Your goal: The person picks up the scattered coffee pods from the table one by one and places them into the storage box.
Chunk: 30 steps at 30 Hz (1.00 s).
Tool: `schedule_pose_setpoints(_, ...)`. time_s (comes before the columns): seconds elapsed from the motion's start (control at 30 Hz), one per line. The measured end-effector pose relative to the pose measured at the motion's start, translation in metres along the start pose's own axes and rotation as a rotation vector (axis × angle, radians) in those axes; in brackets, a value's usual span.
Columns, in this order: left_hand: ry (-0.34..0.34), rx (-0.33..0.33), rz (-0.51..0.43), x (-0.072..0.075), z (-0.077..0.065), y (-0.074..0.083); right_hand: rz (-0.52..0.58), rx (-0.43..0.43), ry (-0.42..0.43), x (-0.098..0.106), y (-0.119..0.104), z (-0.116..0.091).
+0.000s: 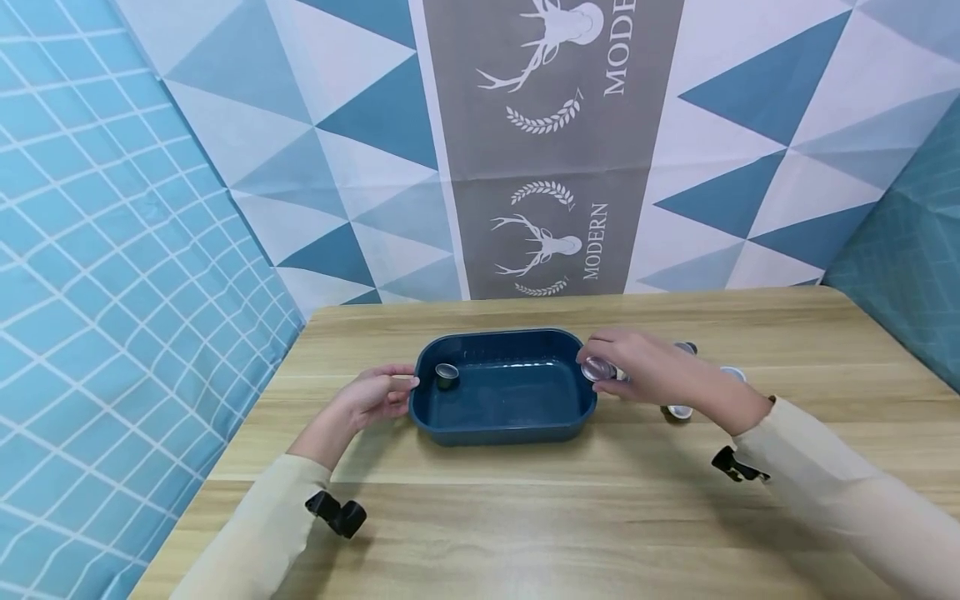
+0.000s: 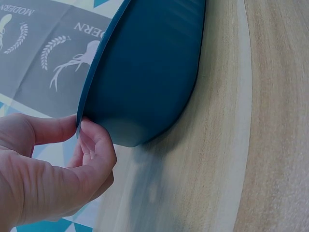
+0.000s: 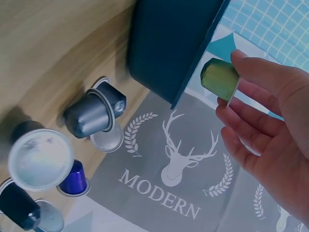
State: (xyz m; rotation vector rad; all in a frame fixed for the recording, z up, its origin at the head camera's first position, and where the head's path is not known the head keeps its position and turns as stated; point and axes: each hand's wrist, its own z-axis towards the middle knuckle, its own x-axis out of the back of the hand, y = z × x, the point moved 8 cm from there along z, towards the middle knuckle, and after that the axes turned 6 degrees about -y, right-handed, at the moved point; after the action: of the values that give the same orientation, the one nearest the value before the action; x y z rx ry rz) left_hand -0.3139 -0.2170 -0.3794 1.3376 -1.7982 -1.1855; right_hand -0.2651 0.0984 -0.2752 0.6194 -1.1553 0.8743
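Note:
A dark blue oblong tray [image 1: 495,436] stands on the wooden table. Its left rim is pinched between thumb and fingers of my left hand [image 1: 378,394], which the left wrist view shows up close. My right hand [image 1: 645,362] is at the tray's right end and holds a green coffee capsule [image 3: 219,79] by its rim, with the foil lid side toward the palm. In the head view this capsule overlaps the tray's right rim. Inside the tray, near the left end, one coffee capsule [image 1: 447,375] stands with its lid up.
Several more coffee capsules lie right of the tray, partly behind my right hand in the head view: a dark grey one [image 3: 87,116], a purple one [image 3: 74,180], a black one [image 3: 19,205] and one showing its silver lid [image 3: 41,159]. A patterned cloth [image 1: 555,150] hangs behind the table.

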Motion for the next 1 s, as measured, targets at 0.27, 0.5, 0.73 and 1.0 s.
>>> schedule_pose_setpoints(0.27, 0.009, 0.002, 0.002, 0.0, -0.001, 0.001, 0.033, -0.019, -0.059, 0.002, -0.001, 0.013)
schedule_pose_setpoints(0.5, 0.012, -0.004, 0.005, 0.0, -0.001, 0.001, 0.018, -0.008, -0.043, 0.008, -0.009, 0.022)
schedule_pose_setpoints(0.73, 0.019, -0.002, 0.006, -0.002, -0.002, 0.005, 0.016, 0.034, -0.014, 0.007, -0.011, 0.031)
schedule_pose_setpoints(1.0, 0.038, 0.02, 0.027, -0.001, -0.003, 0.003, 0.024, 0.062, -0.018, 0.006, -0.016, 0.042)
